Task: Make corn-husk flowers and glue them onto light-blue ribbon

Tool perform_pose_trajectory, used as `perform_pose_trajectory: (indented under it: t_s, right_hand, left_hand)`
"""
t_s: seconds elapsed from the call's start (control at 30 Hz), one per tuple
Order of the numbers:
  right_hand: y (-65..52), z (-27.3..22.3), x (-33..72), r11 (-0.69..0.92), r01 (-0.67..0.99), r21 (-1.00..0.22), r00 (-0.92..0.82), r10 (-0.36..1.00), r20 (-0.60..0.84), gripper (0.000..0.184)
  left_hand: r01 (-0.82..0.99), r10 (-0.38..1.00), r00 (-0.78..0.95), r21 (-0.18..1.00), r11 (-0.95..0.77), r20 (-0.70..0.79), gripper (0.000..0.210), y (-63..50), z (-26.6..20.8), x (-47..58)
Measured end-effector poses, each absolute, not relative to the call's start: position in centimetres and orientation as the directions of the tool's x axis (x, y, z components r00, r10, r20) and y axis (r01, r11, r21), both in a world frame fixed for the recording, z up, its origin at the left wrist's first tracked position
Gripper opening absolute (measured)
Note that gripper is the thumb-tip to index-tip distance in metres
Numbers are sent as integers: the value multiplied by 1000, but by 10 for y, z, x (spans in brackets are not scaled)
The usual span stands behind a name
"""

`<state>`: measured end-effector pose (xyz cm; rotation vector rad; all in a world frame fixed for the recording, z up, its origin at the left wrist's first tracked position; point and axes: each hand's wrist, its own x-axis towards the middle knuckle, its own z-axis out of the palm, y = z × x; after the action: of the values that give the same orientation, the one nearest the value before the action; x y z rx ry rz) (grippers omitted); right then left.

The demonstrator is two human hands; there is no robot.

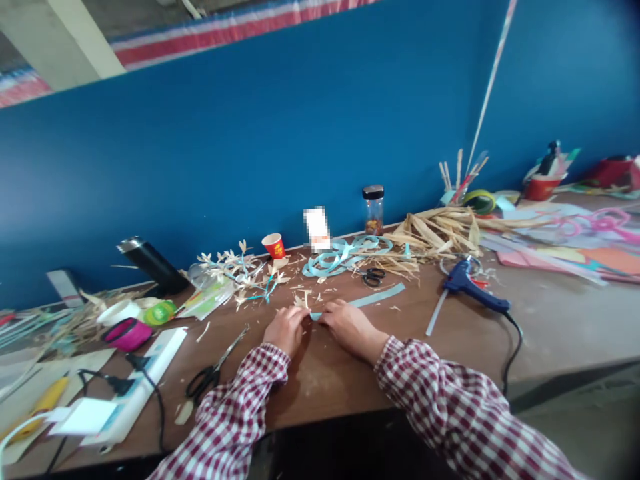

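A strip of light blue ribbon (377, 295) lies on the brown table and runs under my right hand (350, 329). The fingers of that hand are closed on it near its left end. My left hand (287, 330) pinches the ribbon's short end, which shows between the two hands. Just beyond the left fingertips stands a small pale dried-husk piece (304, 300); whether it touches them I cannot tell. Black-handled scissors (213, 373) lie partly open beside my left sleeve. To the right rests a blue glue gun (473, 283).
At the back are husk flowers (240, 267), a red paper cup (274, 245), coiled blue ribbon (345, 257), a second pair of scissors (373, 277), a jar (373, 213) and dried husks (435, 233). A power strip (150, 380) with cords lies left; a black bottle (153, 265) leans behind.
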<state>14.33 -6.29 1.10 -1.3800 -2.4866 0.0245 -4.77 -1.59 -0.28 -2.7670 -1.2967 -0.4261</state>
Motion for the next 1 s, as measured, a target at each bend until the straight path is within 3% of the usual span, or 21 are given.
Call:
perform_pose_trajectory:
  t_s: [0.23,0.47,1.0]
  right_hand:
    - [-65,12,144,546,821,-168,-492,825,279,21]
    - [-64,9,143,529,832,-171,-472,834,284,23]
    - [-66,16,144,481,865,-141,-442,865,237,18]
  left_hand:
    - [720,703,614,112,-685,358,34,-28,1,-54]
    - [582,564,765,43,-812,312,40,-47,5,-50]
    - [555,541,755,77,-828,372,34,-45,-3,-52]
